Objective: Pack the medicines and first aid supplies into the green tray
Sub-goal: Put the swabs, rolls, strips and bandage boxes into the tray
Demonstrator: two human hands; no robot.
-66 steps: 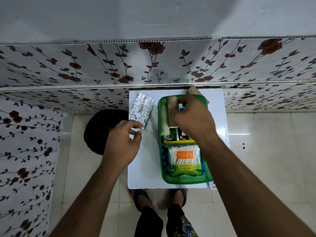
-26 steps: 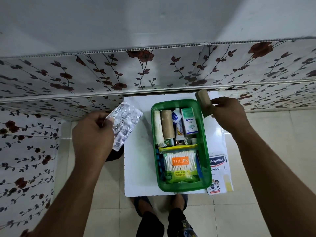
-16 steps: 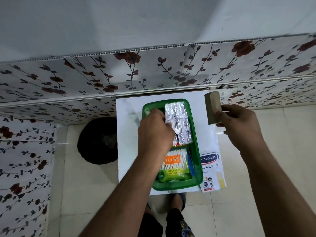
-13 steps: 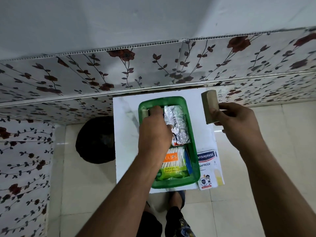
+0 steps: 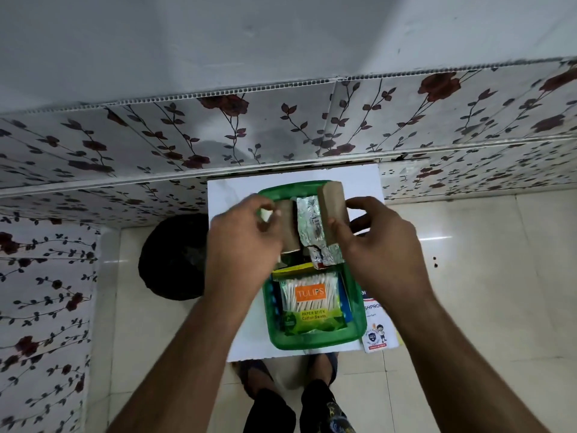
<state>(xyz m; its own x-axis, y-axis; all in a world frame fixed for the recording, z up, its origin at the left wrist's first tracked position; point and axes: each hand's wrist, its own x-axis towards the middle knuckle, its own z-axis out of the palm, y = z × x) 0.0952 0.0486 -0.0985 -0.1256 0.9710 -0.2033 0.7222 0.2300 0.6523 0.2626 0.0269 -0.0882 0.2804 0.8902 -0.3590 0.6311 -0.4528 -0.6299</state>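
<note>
The green tray stands on a small white table. My right hand grips a brown bandage roll over the tray's far right part. A silver foil blister strip lies in the tray just left of it. My left hand is over the tray's far left part, fingers pinched on the end of a white roll, beside a second brown roll. A pack of cotton swabs fills the tray's near end.
A plaster box lies on the table's right near corner, beside the tray and partly under my right forearm. A black round object sits on the floor left of the table. Floral wall panels stand directly behind it. My feet are at the table's near edge.
My left hand carried the foil strip from the table's left into the tray and let it go. My right hand brought the brown roll from the far right in over the tray.
</note>
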